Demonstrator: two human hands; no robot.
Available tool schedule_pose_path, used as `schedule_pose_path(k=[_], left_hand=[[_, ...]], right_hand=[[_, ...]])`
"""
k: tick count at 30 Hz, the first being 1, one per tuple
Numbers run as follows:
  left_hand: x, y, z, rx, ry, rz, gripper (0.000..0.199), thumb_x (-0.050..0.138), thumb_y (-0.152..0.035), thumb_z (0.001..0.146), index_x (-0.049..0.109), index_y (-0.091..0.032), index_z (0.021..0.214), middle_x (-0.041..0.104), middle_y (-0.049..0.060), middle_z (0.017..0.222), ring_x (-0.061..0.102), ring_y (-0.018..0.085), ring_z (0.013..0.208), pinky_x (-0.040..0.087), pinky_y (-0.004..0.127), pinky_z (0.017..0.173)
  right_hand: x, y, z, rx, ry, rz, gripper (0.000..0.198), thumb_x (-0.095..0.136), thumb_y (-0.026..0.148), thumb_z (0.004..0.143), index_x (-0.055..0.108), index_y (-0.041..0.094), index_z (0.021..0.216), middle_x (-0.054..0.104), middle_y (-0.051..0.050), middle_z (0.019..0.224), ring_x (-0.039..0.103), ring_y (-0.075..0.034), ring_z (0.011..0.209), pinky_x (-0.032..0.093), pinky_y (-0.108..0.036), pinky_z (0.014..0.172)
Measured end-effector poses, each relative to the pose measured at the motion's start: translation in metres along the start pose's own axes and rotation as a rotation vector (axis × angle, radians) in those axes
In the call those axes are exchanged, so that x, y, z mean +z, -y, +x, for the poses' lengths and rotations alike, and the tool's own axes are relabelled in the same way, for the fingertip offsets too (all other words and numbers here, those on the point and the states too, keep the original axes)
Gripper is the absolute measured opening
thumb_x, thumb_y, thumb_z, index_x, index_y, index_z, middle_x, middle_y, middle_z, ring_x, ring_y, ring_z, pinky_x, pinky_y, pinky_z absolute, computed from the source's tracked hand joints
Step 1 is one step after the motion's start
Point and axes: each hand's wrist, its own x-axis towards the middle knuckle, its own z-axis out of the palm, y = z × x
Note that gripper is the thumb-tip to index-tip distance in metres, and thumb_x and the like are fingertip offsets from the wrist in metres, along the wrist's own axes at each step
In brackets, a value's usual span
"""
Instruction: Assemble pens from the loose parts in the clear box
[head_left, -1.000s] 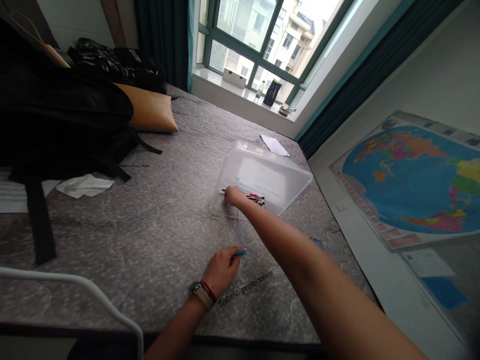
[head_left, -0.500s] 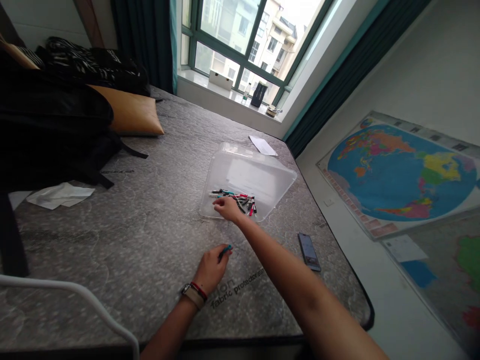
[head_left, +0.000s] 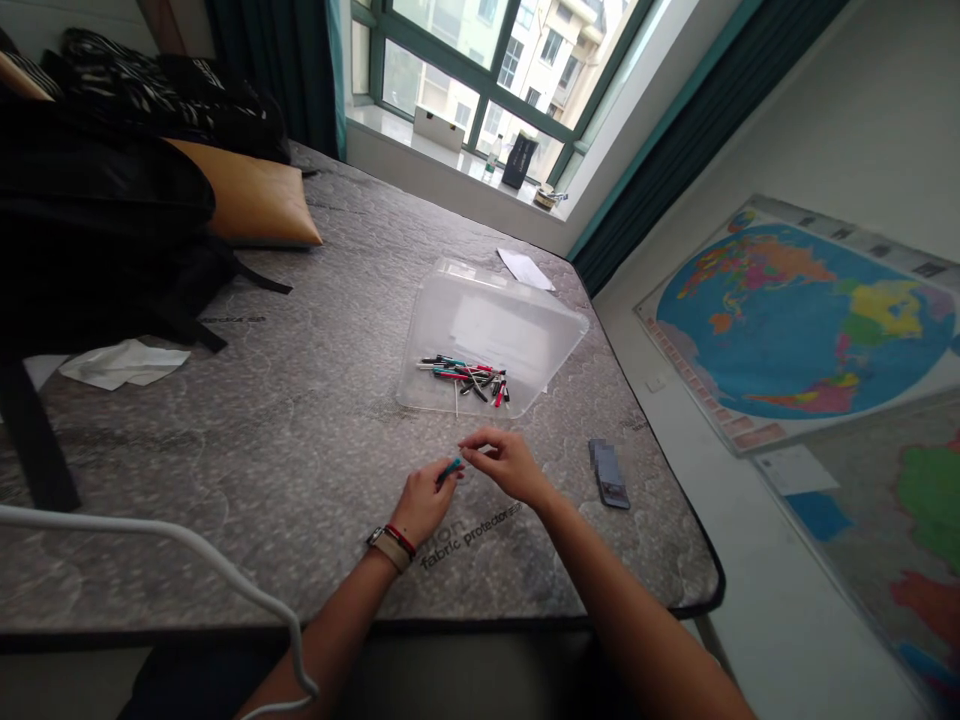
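My left hand (head_left: 425,503) is closed around a teal-and-dark pen (head_left: 448,470), its teal end poking out past the thumb. My right hand (head_left: 504,462) has its fingers pinched close beside that teal end; whatever they hold is too small to make out. Beyond both hands lies a shallow clear plastic box (head_left: 517,315), and in its near part is a loose heap of pens (head_left: 469,375) in black, red, teal and white. One thin white stick (head_left: 456,398) points toward me from the heap.
On the grey mattress (head_left: 300,450), a phone (head_left: 609,474) lies to the right. White paper (head_left: 525,268) lies behind the box, and crumpled tissue (head_left: 124,363) at the left near a black backpack (head_left: 97,230) and a tan cushion (head_left: 247,195). A white curved tube (head_left: 172,540) crosses the lower left.
My right hand has come back from the pens in the box to the pen in my left hand. My left hand keeps its grip. The view has tilted down slightly.
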Motion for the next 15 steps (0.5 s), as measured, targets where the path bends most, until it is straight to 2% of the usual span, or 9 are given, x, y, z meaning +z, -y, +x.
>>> schedule_pose_path(k=[10, 12, 15], left_hand=[[-0.004, -0.007, -0.002, 0.037, -0.023, 0.043, 0.027, 0.047, -0.032, 0.091, 0.07, -0.02, 0.097, 0.072, 0.002, 0.084, 0.064, 0.017, 0.076, 0.043, 0.024, 0.066], [-0.005, -0.008, -0.001, 0.043, -0.021, 0.033, 0.027, 0.046, -0.032, 0.091, 0.07, -0.02, 0.096, 0.072, 0.002, 0.086, 0.065, 0.017, 0.078, 0.043, 0.024, 0.067], [-0.005, -0.008, -0.001, 0.054, -0.017, 0.018, 0.026, 0.045, -0.03, 0.091, 0.069, -0.021, 0.096, 0.073, 0.003, 0.091, 0.065, 0.017, 0.082, 0.045, 0.025, 0.072]], right_hand=[[0.013, -0.004, -0.007, -0.031, 0.028, -0.089, 0.018, 0.064, 0.035, 0.086, 0.072, 0.022, 0.094, 0.066, -0.005, 0.098, 0.063, -0.016, 0.089, 0.051, -0.024, 0.067], [0.015, -0.005, -0.007, -0.035, 0.029, -0.096, 0.023, 0.065, 0.035, 0.085, 0.07, 0.023, 0.104, 0.066, -0.005, 0.101, 0.063, -0.016, 0.09, 0.052, -0.026, 0.071], [0.017, -0.005, -0.006, -0.074, 0.044, -0.098, 0.042, 0.069, 0.035, 0.082, 0.061, 0.025, 0.122, 0.066, -0.005, 0.107, 0.063, -0.017, 0.095, 0.052, -0.029, 0.078]])
